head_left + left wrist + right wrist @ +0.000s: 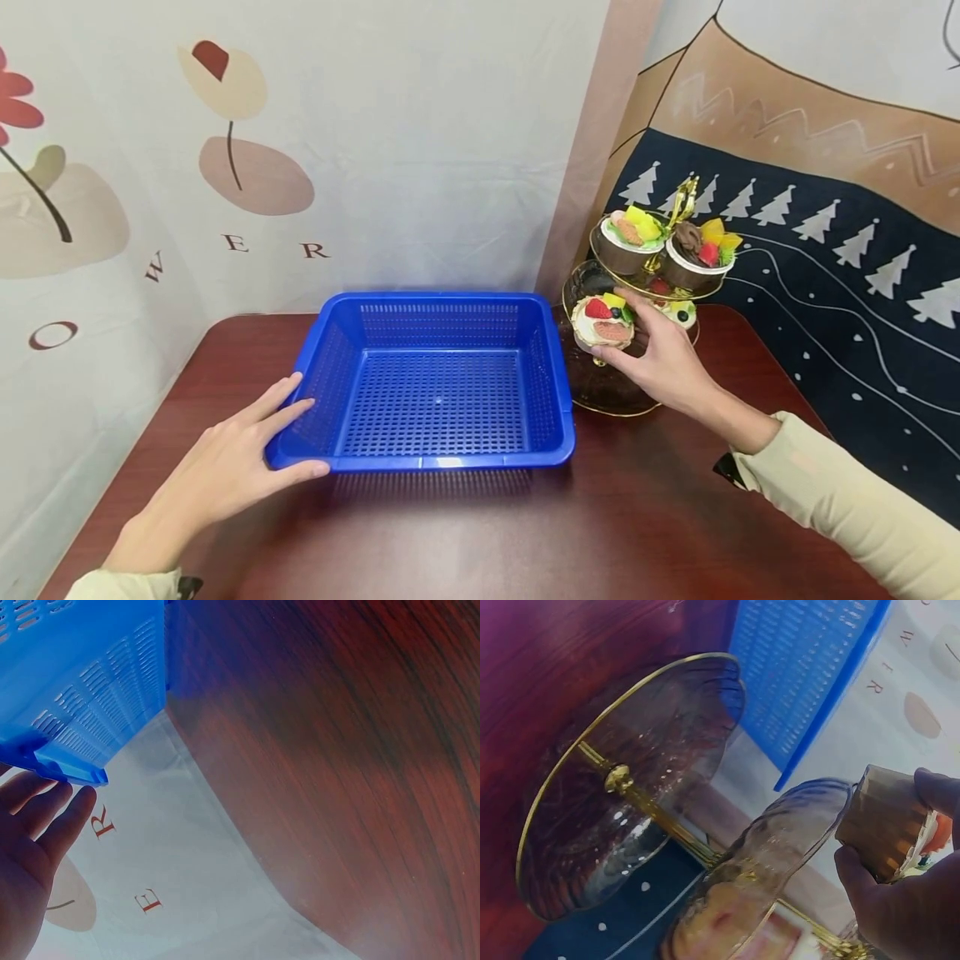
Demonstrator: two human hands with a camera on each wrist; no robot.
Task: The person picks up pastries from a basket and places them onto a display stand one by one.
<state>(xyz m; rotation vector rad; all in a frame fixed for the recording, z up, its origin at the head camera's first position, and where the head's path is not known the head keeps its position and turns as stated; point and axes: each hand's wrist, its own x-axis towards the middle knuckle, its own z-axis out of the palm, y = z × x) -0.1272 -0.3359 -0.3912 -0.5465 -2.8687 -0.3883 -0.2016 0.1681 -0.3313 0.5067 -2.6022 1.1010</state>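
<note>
My right hand (663, 354) pinches a cupcake (602, 321) between thumb and fingers. White cream, a red berry, a biscuit and yellow fruit top it. In the right wrist view, its brown cup (885, 821) is at the edge of the stand's middle tier (810, 802); whether it still touches the tier I cannot tell. My left hand (232, 458) rests on the left rim of a blue plastic basket (450, 462), fingers extended, thumb at the front corner. In the left wrist view, the fingertips (75, 806) touch the rim from outside. Nothing lies inside the basket.
A gold-rimmed tiered stand (615, 410) stands right of the basket. Its top tier bears a fruit-topped cupcake (630, 242) and a chocolate one (701, 254); another cupcake (681, 313) sits behind my right hand. Printed cloth (435, 167) hangs behind the reddish-brown table (480, 542).
</note>
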